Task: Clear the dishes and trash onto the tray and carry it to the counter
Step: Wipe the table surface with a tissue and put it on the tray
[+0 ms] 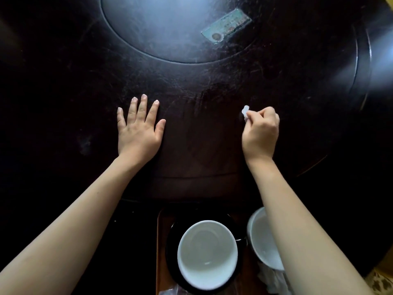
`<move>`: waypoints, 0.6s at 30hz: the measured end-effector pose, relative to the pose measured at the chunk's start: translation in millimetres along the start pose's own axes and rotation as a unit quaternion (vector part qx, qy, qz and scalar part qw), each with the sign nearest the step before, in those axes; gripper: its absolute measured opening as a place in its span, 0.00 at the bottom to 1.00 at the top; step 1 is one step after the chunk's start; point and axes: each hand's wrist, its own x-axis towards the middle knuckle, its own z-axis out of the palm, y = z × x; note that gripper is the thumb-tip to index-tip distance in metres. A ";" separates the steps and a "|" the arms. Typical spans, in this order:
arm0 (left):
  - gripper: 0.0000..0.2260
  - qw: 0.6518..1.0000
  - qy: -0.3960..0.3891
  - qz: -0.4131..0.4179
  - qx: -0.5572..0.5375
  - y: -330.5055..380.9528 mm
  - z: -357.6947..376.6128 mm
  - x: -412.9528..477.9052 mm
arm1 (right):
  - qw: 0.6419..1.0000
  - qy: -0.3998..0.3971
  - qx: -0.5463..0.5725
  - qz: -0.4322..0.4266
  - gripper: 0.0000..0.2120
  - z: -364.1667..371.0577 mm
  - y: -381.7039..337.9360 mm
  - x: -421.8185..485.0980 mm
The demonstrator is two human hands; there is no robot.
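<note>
My left hand point(139, 126) lies flat on the dark round table point(63, 81), fingers spread, holding nothing. My right hand point(260, 130) is closed around a small white paper scrap point(245, 112) that sticks out past the fingers, just above the tabletop. Below the table's near edge sits a brown tray point(159, 241). On it a white bowl point(207, 254) rests on a black plate point(172, 248). A second white bowl point(262, 237) stands to its right, partly hidden by my right forearm. Crumpled white tissue point(272, 279) lies beside it.
A raised round turntable point(170, 28) fills the table's middle, with a worn label point(226, 25) stuck on it. Clear plastic wrap point(170, 291) shows at the tray's near end. The table's rim curves down the right side.
</note>
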 end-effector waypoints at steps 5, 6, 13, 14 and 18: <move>0.25 1.000 -0.008 0.002 0.015 -0.7 -0.5 0.4 | 0.996 0.045 0.005 0.075 0.08 29.9 -27.0 -0.1; 0.25 1.000 -0.009 0.003 0.017 -1.1 -0.6 0.6 | 0.996 0.042 0.013 0.078 0.08 32.1 -29.7 0.3; 0.25 1.000 -0.017 0.002 0.024 -0.3 -1.4 0.2 | 0.995 -0.047 0.044 -0.071 0.03 39.9 -75.1 -12.7; 0.24 1.000 -0.017 0.002 0.022 -0.3 -1.8 0.4 | 0.990 -0.070 0.061 -0.108 0.03 39.3 -83.1 -21.4; 0.24 1.000 -0.017 0.003 0.007 -1.3 -1.1 0.8 | 0.939 -0.165 0.112 -0.278 0.07 16.5 -81.2 -56.7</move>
